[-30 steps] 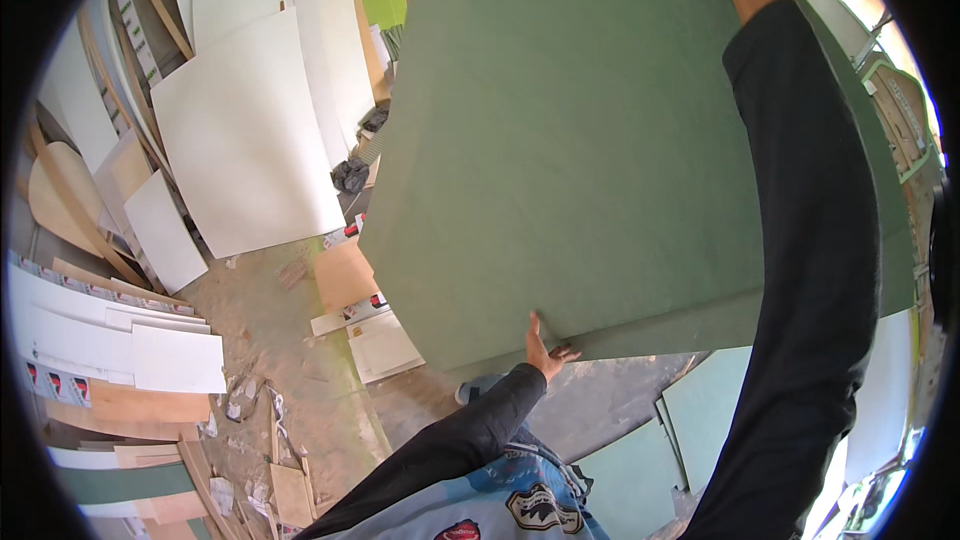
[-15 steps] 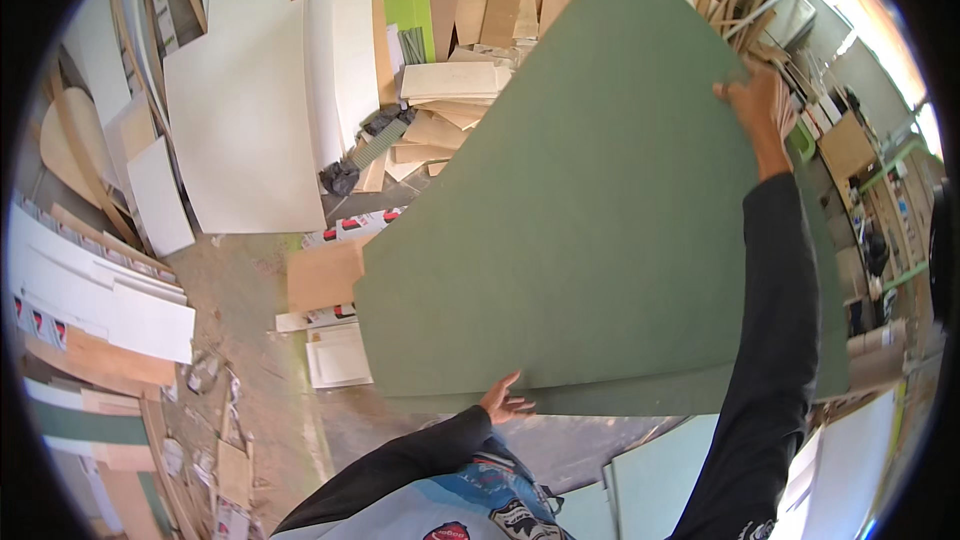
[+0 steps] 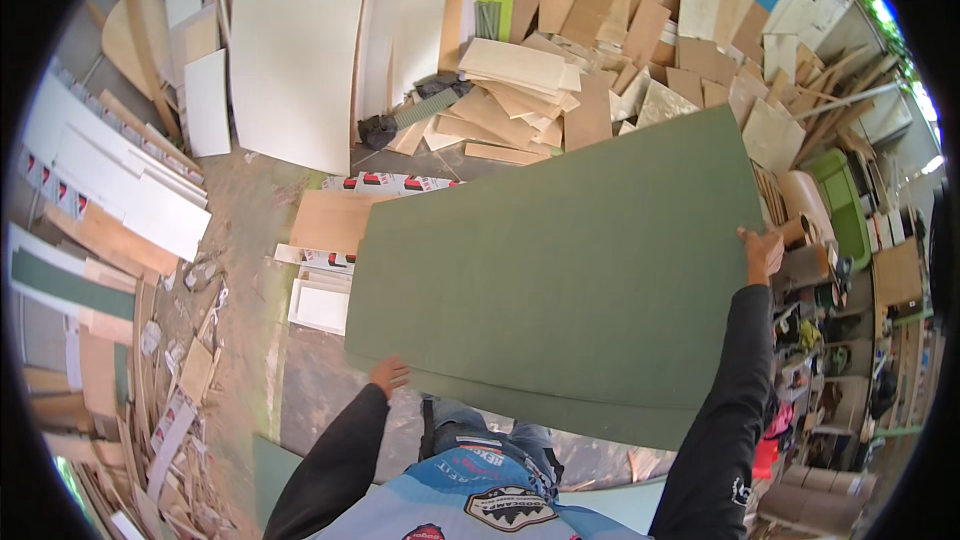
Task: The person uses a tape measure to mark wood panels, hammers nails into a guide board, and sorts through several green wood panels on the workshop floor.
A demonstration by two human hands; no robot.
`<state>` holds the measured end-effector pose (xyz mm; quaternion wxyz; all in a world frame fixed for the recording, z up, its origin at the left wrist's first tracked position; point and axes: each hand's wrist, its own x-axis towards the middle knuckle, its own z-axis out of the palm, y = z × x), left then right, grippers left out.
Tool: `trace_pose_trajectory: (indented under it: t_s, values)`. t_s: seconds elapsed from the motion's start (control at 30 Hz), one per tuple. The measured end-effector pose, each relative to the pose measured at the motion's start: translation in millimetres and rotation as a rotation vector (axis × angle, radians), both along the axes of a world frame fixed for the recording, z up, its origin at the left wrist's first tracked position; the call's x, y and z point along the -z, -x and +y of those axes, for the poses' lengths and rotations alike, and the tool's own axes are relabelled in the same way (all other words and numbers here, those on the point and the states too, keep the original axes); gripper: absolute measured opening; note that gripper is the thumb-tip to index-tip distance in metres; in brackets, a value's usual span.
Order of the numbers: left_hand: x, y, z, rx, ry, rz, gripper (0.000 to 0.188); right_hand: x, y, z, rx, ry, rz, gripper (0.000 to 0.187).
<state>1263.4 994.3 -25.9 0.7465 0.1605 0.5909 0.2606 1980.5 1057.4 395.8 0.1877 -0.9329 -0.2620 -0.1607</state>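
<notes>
A large green panel (image 3: 560, 270) lies nearly flat in front of me, lower than before. A second green sheet (image 3: 600, 420) shows as a strip under its near edge. My right hand (image 3: 762, 254) is closed on the panel's right edge, thumb on top and the other fingers mostly hidden. At the near left corner my left hand (image 3: 390, 376) rests with its fingers stretched out over the edge. What supports the panels is mostly hidden beneath them.
White boards (image 3: 295, 60) lean at the far left. Beyond the panel lies a heap of wood offcuts (image 3: 520, 90). Scrap strips (image 3: 190, 390) litter the left floor. A green bin (image 3: 838, 205) and cluttered shelves line the right. Small boards (image 3: 325, 220) lie by the panel's left end.
The green panel has come down from a raised tilt, its far edge dropping toward me. My right hand has moved down with it. My left hand has shifted left along the near edge.
</notes>
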Motion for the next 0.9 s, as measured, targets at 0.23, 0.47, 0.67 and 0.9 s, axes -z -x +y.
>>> trace_pose_trajectory:
  t_s: [0.23, 0.47, 0.67, 0.9]
  values:
    - [-7.6, -16.1, -152.4, -0.497, 0.271, 0.243, 0.05, 91.2, -94.4, 11.0, -0.129, -0.078, 0.143, 0.051]
    - [-73.0, -161.2, -229.4, -0.082, 0.379, 0.497, 0.043, 195.6, -161.2, 2.0, -0.174, -0.07, 0.398, 0.049]
    - [-63.3, -172.7, -243.8, -0.077, 0.226, 0.524, 0.045, 341.5, -242.1, -17.2, -0.169, -0.17, 0.413, 0.036]
    - [-85.8, -179.9, -230.7, -0.053, 0.287, 0.649, 0.036, 391.6, -241.5, -75.3, -0.677, -0.057, 0.374, 0.024]
